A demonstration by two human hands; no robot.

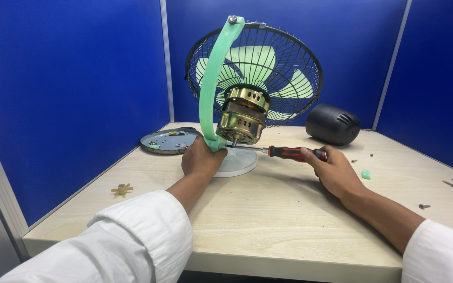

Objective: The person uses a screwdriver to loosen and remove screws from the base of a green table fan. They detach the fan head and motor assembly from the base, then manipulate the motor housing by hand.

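A: Entry, head view. Left hand (201,157) was wrapped around the foot of the green curved bracket (212,78), just above the white round base (239,162), steadying the fan. Right hand (334,170) was closed on the red-and-black screwdriver (289,152), shaft level, tip at the underside of the brass-coloured motor (241,116).

B: State of disassembly?

A: By my reading, partway. The motor stood bare; the black motor cover (332,123) lay apart on the worktop (289,220), behind the right hand. The round grey plate (170,140) with small parts in it sat at the left rear. Loose screws (449,183) were scattered to the right (a small green piece (366,174) too). Wire guard (284,47) and green blades (247,60) remained mounted, so those looked left to do.

B: Clearance?

A: Blue partitions (69,89) closed the left and back. The near worktop was open; a small brass fitting (122,189) lay near the left edge. Room for the screwdriver handle on the right was ample.
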